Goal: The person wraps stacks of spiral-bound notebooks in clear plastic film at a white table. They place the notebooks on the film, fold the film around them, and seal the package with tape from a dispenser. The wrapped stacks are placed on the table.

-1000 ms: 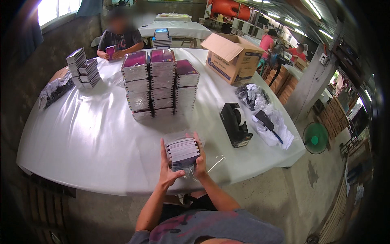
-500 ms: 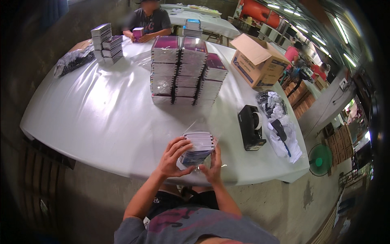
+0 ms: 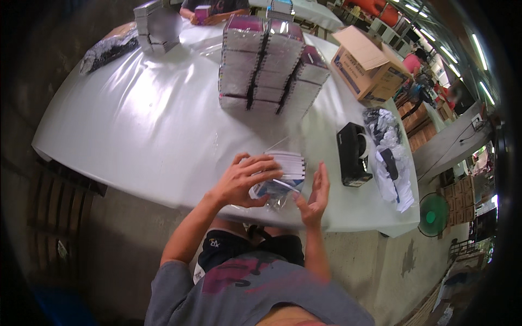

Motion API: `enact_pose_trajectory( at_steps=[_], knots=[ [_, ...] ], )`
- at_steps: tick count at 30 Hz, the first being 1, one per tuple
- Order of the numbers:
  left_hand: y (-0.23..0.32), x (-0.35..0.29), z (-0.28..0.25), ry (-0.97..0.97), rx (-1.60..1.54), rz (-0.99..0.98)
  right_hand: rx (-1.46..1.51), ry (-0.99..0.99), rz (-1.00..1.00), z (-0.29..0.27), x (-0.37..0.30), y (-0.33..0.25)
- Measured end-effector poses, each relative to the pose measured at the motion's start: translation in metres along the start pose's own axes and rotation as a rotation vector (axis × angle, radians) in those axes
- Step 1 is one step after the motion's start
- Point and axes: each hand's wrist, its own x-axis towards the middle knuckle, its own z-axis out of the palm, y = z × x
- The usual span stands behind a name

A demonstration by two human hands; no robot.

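- White page edges face up on the bundle of notebooks (image 3: 291,161), a short, blocky pack of several books pressed side by side.
- Dark binding marks run down its right edge, and the side toward the person shows a blue and white cover.
- Clear plastic (image 3: 278,202) covers the bundle; it shines in streaks, and loose, wrinkled film sticks out below the cover side.
- The bundle sits at the near part of the white table (image 3: 136,157), between the 2 hands and just left of the tape dispenser (image 3: 348,155).
- The left hand (image 3: 243,182) is half curled over the bundle's left side, its fingers bent across the top and its thumb by the lower left corner, holding it.
- The right hand (image 3: 314,196) is spread open at the bundle's right, fingers raised and apart from the pages; whether its thumb touches the film cannot be told.
- Beyond the bundle stand 3 tall columns of wrapped notebooks (image 3: 239,68) with purple tops.
- Crumpled plastic (image 3: 402,182) lies right of the dispenser, and an open cardboard box (image 3: 356,76) stands farther back.
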Motion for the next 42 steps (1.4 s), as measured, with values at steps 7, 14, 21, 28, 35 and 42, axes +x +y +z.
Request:
enact_pose_trajectory(
  at_steps=[7,14,21,28,35,42],
  knots=[
    [-0.003,0.006,0.002,-0.095,-0.042,0.033,-0.202,-0.147,-0.050,-0.007,0.008,-0.006],
    [-0.003,0.009,-0.007,-0.151,-0.027,0.035,-0.376,-0.378,-0.154,-0.016,0.033,-0.012],
    [0.000,0.013,-0.010,-0.090,-0.103,0.108,-0.485,-0.552,-0.241,-0.019,0.052,-0.015],
    [-0.029,0.033,-0.019,0.092,-0.741,-0.397,-0.456,-0.605,-0.207,-0.019,0.052,-0.013],
    [-0.059,0.075,0.003,-0.239,-1.116,-0.416,-0.417,-0.579,-0.222,-0.017,0.049,-0.005],
    [-0.069,0.103,-0.014,-0.407,-0.927,-0.357,-0.400,-0.601,-0.198,-0.015,0.051,-0.008]
  ],
)
